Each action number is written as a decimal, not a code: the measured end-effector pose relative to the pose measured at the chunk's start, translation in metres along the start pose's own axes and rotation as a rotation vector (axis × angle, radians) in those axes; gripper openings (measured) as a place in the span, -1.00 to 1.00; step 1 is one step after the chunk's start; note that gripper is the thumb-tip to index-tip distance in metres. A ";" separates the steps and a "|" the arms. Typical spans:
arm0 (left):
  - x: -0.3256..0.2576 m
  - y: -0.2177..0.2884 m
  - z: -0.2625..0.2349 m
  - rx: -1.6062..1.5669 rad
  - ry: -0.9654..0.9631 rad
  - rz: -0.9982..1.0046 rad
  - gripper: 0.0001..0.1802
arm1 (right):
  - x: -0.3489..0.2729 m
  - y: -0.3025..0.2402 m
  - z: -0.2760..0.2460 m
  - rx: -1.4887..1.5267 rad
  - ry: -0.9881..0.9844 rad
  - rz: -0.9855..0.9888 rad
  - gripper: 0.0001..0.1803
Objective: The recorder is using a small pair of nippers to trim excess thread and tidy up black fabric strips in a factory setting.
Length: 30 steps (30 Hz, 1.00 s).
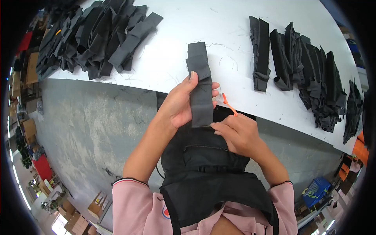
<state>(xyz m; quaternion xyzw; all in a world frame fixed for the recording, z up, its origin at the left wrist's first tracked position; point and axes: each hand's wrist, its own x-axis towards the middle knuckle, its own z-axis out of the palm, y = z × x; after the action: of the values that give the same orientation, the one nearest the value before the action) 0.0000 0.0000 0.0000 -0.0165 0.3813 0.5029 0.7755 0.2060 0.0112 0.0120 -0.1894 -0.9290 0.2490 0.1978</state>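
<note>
A white counter (180,66) spans the far part of the view, its near edge running from the left down to the right. On its far left lies a large heap of dark grey fabric strips (94,35); along its right side a row of black folded fabric pieces (309,74) stretches toward the near right edge. Below the counter the grey floor (86,125) shows, with cardboard boxes at the near left.

A black apron (207,172) covers the person's front, over pink sleeves. Just above it, at the counter's near edge, a dark grey fabric strip (200,84) stands lengthwise, its far end folded over and resting over the counter, its near end down between the two hands.

The left hand (178,105) is closed around the strip from the left, thumb laid up along its left edge and fingertips showing past its right edge. The right hand (237,133) sits just near and right of the strip's lower end, fingers curled, gripping an orange thread snipper (229,103) whose tip points up toward the strip's right side.
</note>
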 end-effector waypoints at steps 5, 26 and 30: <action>0.001 0.000 0.004 -0.003 0.075 0.081 -0.50 | 0.001 -0.004 0.002 0.217 0.168 0.148 -0.69; -0.001 0.003 0.002 0.009 0.016 0.098 -0.49 | -0.003 -0.003 -0.012 0.239 0.136 0.311 -0.71; -0.004 0.004 0.003 0.019 0.011 0.146 -0.49 | -0.002 0.007 -0.029 0.514 -0.187 0.405 -0.62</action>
<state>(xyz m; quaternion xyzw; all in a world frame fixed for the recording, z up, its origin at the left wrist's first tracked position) -0.0021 0.0001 0.0062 0.0159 0.3906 0.5543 0.7348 0.2229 0.0272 0.0313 -0.2904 -0.7936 0.5254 0.0993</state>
